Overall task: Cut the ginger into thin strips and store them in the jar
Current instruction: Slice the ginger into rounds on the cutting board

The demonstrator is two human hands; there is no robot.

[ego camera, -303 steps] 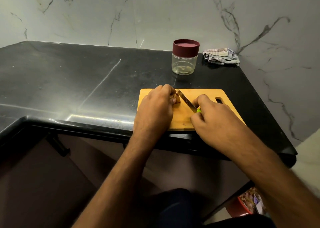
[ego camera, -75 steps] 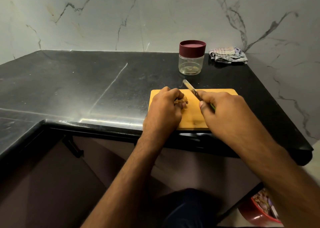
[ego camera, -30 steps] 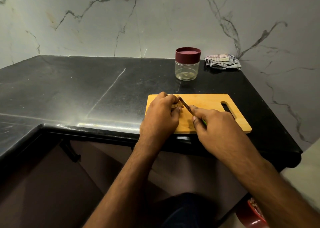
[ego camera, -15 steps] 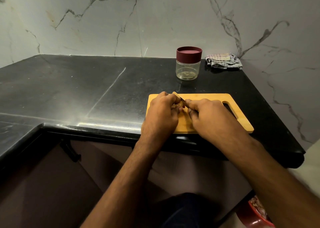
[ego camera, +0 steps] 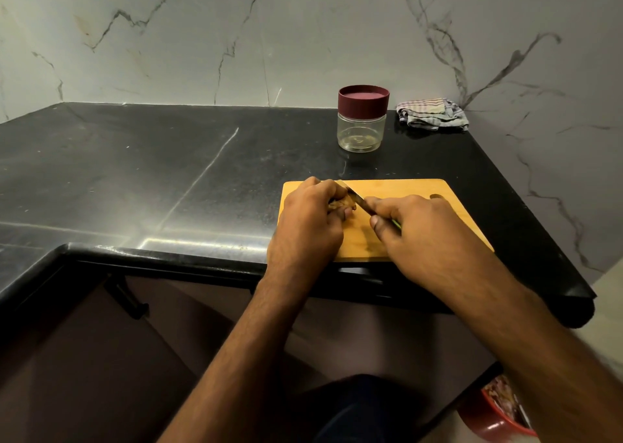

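Note:
A wooden cutting board (ego camera: pixel 401 189) lies near the front edge of the black counter. My left hand (ego camera: pixel 308 221) presses a small brown piece of ginger (ego camera: pixel 347 202) onto the board's left part. My right hand (ego camera: pixel 424 233) grips a knife (ego camera: pixel 357 197) with a green handle; the blade slants against the ginger's right side. Most of the ginger is hidden under my fingers. Behind the board stands a clear jar (ego camera: pixel 361 123) with a maroon lid on it.
A folded checked cloth (ego camera: pixel 432 113) lies at the back right corner against the marble wall. The black counter (ego camera: pixel 141 166) stretches far to the left. A red bin (ego camera: pixel 499 415) sits on the floor at the lower right.
My right hand has drawn back slightly from the ginger, so more of the blade shows between the hands. My left hand stays on the ginger.

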